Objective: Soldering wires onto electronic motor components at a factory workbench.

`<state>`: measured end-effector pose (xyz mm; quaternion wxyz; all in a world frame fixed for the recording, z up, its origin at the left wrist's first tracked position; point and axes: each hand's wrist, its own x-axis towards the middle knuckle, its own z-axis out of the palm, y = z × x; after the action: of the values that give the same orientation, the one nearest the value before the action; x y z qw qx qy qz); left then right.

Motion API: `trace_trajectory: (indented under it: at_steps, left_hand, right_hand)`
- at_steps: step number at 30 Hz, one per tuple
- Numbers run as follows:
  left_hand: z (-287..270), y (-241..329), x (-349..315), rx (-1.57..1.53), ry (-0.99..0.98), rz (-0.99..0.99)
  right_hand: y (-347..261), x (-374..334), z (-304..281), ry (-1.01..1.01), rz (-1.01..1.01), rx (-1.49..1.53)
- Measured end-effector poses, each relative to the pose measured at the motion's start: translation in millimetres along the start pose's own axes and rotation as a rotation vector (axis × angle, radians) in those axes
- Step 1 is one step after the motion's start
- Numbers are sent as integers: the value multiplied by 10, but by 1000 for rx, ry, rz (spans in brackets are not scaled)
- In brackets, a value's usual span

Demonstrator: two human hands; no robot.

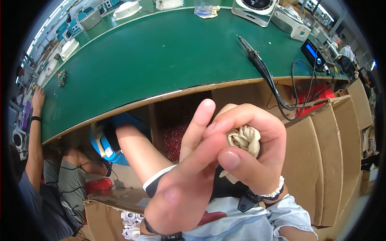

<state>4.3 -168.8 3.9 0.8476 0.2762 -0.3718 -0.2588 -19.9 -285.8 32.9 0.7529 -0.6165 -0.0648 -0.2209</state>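
Right hand: I see my right hand (pixel 267 134) closed on the bundle, its fingers curled over and its thumb along the near side.
Bundle: a beige, crumpled bundle (pixel 244 138) sits in the curl of that hand, in front of the bench edge and above my lap; a beige flap (pixel 228 176) shows below the thumb.
Left hand: my left hand (pixel 181 190) comes up from below with one finger pointing up; the right fingertips appear to touch its fingers. I cannot tell whether it grips anything.
Right wrist: I make out a white band (pixel 278 188) and a black strap (pixel 248 201).
Bench: the green bench (pixel 140 56) stretches beyond both hands.
Iron: the soldering iron (pixel 256 60) lies at the right, tip pointing away from me, its cable (pixel 278 96) drooping over the front edge.
Station: a black unit (pixel 315 55) with a blue display stands near the bench's right end.
Boxes: cardboard boxes (pixel 315 160) stand right of my right hand.
Left end: a co-worker's hand (pixel 38 99) rests at the bench edge, near a small circuit board (pixel 62 78).
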Motion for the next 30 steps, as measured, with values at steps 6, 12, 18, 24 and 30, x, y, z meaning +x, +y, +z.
trace_trajectory:
  at_steps: [6, 12, 18, 24, 30]
  left_hand:
    - [27, -46, 6, -22, 110, -10]
    - [10, -93, -1, -227, 110, -3]
    - [25, -104, 2, -293, 170, -31]
    - [26, -122, -20, -340, 159, -31]
    - [32, -122, -28, -360, 180, -62]
  right_hand:
    - [35, -14, 19, 7, 87, 94]
    - [137, 16, 25, 21, 24, 134]
    - [136, 17, 23, 31, 34, 195]
    - [140, 17, 28, 54, 47, 197]
    - [157, 15, 5, 41, 40, 158]
